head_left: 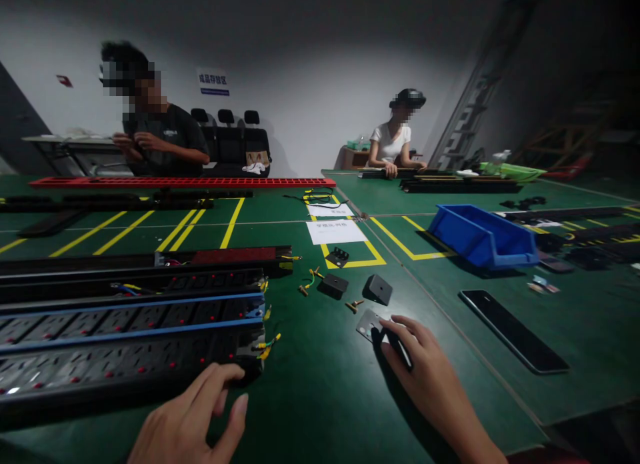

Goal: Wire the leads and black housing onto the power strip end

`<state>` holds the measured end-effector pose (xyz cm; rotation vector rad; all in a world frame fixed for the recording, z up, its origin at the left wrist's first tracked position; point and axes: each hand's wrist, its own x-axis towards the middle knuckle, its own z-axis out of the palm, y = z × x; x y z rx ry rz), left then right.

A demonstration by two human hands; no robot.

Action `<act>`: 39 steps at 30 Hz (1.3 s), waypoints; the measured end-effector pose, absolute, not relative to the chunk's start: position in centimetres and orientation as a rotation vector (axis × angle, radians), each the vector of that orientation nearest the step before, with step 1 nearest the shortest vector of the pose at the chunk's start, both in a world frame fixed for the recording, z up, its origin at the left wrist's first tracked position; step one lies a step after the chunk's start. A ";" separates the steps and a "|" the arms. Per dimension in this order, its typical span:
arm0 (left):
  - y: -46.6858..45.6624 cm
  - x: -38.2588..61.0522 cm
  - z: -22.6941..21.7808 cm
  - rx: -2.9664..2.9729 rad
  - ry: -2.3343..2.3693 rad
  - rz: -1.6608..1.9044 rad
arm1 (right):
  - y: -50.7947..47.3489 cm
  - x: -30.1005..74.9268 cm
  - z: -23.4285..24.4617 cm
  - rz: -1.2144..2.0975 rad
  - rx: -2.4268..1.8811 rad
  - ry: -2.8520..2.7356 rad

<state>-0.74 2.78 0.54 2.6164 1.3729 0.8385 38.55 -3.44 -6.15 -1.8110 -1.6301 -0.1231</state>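
Observation:
My left hand, thumb and fingers apart, is at the near end of a black power strip with red lights and outlets. Its fingertips are beside the strip's end, where yellow-green wires stick out. My right hand reaches over a small grey metal plate lying on the table. Its thumb and index finger are apart over the plate, and the dark patch between them is hard to make out. Just beyond are brass screws, a black block-shaped cover and another black cover.
More strips with blue edges lie at left. A blue bin and a black phone are at right. White paper sheets and a long red rail lie farther back. Two people work across the green table.

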 end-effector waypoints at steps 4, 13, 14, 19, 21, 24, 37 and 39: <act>5.0 3.7 5.1 2.784 1.129 0.476 | -3.3 38.4 -6.1 -0.131 -1.799 -1.626; 9.4 18.6 7.6 3.079 0.727 -0.040 | -3.1 38.3 -6.4 -0.082 -1.733 -1.627; 9.6 19.7 6.9 3.086 0.730 -0.065 | -3.1 38.3 -6.3 -0.081 -1.733 -1.625; 9.9 22.7 3.9 3.101 0.816 -0.085 | -3.2 38.2 -6.2 -0.078 -1.726 -1.620; 9.9 22.9 3.4 3.092 0.805 -0.085 | -3.2 38.2 -6.2 -0.076 -1.717 -1.615; 10.0 22.4 3.5 3.062 0.749 -0.127 | -3.3 38.3 -6.3 -0.078 -1.706 -1.609; 10.3 5.3 9.3 2.621 0.986 0.258 | -3.5 39.0 -6.8 -0.064 -1.704 -1.646; 10.1 3.8 9.0 2.624 1.035 0.223 | -3.5 39.0 -6.8 -0.063 -1.705 -1.650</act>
